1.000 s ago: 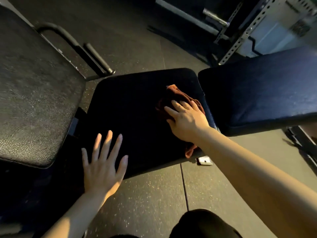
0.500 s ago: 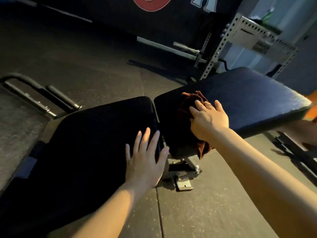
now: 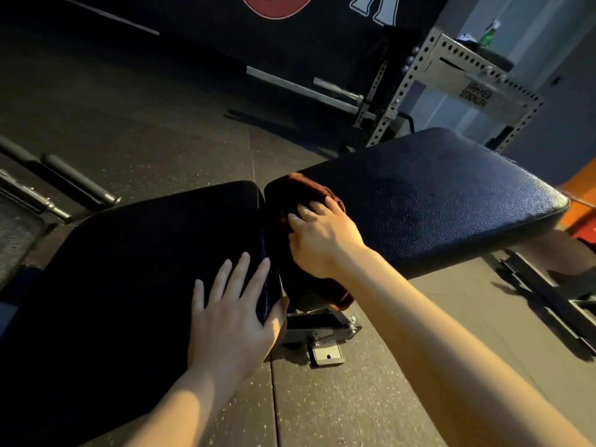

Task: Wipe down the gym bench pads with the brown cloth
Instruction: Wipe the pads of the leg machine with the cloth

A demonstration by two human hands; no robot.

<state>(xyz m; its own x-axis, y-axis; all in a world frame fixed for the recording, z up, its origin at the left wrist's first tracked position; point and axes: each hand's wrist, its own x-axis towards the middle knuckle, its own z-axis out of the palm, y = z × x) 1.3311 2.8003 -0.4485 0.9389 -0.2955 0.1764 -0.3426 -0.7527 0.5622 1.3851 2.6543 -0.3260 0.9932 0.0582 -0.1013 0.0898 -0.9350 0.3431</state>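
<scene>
Two black bench pads meet at the centre: the seat pad (image 3: 138, 269) on the left and the longer back pad (image 3: 435, 195) rising to the right. The brown cloth (image 3: 306, 191) lies bunched over the back pad's near end, and a fold of it hangs off the front edge. My right hand (image 3: 322, 240) presses down on the cloth with its fingers laid over it. My left hand (image 3: 232, 321) rests flat on the seat pad's right edge, fingers spread, thumb wrapped over the side.
The bench frame and foot plate (image 3: 325, 353) stand on the rubber floor below the gap. A steel rack (image 3: 451, 88) with a barbell (image 3: 338, 91) stands behind. Another padded bench (image 3: 16, 233) and black handles (image 3: 77, 182) are at the left.
The cloth and my right hand moved from the seat pad across the gap onto the back pad's near end. My left hand shifted right onto the seat pad's edge. The view swung up and right.
</scene>
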